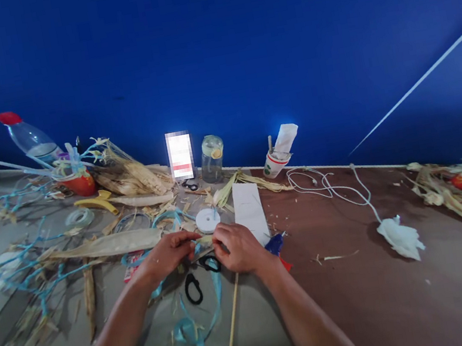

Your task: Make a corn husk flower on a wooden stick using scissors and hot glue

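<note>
Over the middle of the table, my left hand (173,255) and my right hand (237,247) are close together, both with fingers pinched. Between them runs a small pale yellow-green strip of corn husk (203,240), its ends hidden by the fingers. Black-handled scissors (193,290) lie just below, their blades partly hidden. A thin wooden stick (234,327) extends down from beneath my right hand. Light blue ribbon (186,330) lies curled in front of me. Just beyond my fingers is a white round spool (208,220).
Dried husks (132,172), a red pot (83,183) and a tilted bottle (35,139) crowd the left. A glass jar (212,161), white card (248,206) and paper cup (275,164) stand or lie ahead. A white cable (336,187) and crumpled tissue (401,238) lie right.
</note>
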`<action>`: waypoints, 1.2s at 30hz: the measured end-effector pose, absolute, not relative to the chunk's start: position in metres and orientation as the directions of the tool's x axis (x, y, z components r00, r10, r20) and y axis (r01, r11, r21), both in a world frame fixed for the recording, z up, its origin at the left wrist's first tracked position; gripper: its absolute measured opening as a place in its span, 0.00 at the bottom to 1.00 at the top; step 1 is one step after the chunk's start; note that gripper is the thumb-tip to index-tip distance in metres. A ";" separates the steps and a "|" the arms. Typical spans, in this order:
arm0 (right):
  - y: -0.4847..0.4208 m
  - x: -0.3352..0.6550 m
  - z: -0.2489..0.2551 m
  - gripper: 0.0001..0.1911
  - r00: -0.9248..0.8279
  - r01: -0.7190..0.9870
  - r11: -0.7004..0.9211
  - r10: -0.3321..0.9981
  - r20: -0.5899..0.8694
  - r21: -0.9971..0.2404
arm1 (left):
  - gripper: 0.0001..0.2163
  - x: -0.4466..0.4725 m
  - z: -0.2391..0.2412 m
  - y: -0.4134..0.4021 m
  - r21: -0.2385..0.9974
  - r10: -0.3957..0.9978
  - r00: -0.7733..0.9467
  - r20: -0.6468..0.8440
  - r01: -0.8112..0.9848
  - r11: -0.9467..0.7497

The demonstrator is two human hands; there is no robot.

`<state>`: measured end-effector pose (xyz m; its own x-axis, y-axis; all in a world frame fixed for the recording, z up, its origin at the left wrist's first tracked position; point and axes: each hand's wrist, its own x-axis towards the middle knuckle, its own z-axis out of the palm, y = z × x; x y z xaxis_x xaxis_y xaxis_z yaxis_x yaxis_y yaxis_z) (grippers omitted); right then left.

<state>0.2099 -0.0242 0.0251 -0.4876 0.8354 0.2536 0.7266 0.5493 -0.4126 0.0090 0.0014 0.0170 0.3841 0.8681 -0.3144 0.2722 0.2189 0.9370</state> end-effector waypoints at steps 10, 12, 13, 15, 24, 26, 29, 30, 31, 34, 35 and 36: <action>-0.023 0.207 0.024 0.05 -0.260 0.381 0.477 0.877 0.404 -0.792 | 0.12 0.013 0.016 -0.001 0.944 0.902 0.332 -0.276 0.269 0.190; -0.023 0.203 0.020 0.05 -0.141 0.262 0.423 0.906 0.399 -0.867 | 0.12 0.014 0.016 -0.001 0.956 0.922 0.297 -0.250 0.224 0.187; -0.023 0.201 0.019 0.06 -0.096 0.214 0.392 0.920 0.380 -0.895 | 0.12 0.015 0.016 -0.001 0.963 0.932 0.278 -0.233 0.197 0.183; -0.025 0.197 0.016 0.07 -0.050 0.149 0.333 0.943 0.329 -0.931 | 0.12 0.017 0.016 -0.002 0.975 0.951 0.235 -0.203 0.136 0.175; -0.031 0.191 0.014 0.06 0.002 0.151 0.326 0.944 0.330 -0.933 | 0.16 0.025 0.014 -0.005 0.960 0.970 0.089 -0.226 -0.150 0.237; -0.030 0.190 0.014 0.07 -0.007 0.147 0.330 0.943 0.333 -0.932 | 0.16 0.027 0.015 -0.006 0.945 0.966 0.096 -0.242 -0.204 0.257; -0.029 0.187 0.013 0.07 -0.035 0.155 0.348 0.937 0.347 -0.925 | 0.17 0.032 0.018 -0.010 0.935 0.954 0.129 -0.271 -0.203 0.292; -0.028 0.186 0.013 0.07 -0.033 0.162 0.354 0.935 0.353 -0.921 | 0.18 0.033 0.019 -0.011 0.938 0.951 0.143 -0.276 -0.178 0.299; -0.028 0.185 0.014 0.07 -0.025 0.168 0.357 0.933 0.358 -0.919 | 0.18 0.035 0.020 -0.013 0.944 0.948 0.162 -0.275 -0.143 0.299; -0.027 0.185 0.014 0.08 0.012 0.180 0.347 0.935 0.354 -0.921 | 0.18 0.039 0.023 -0.016 0.953 0.934 0.223 -0.278 -0.057 0.297; -0.027 0.186 0.014 0.08 0.017 0.187 0.344 0.935 0.354 -0.920 | 0.18 0.039 0.023 -0.017 0.954 0.930 0.240 -0.279 -0.045 0.298; -0.027 0.187 0.014 0.08 0.020 0.196 0.346 0.934 0.356 -0.918 | 0.17 0.040 0.023 -0.017 0.954 0.926 0.254 -0.279 -0.038 0.298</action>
<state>0.1869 -0.0270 0.0138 0.0205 0.9341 0.3563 0.1962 0.3457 -0.9176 0.0396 -0.0175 0.0230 0.2544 0.9258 -0.2795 -0.0382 0.2984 0.9537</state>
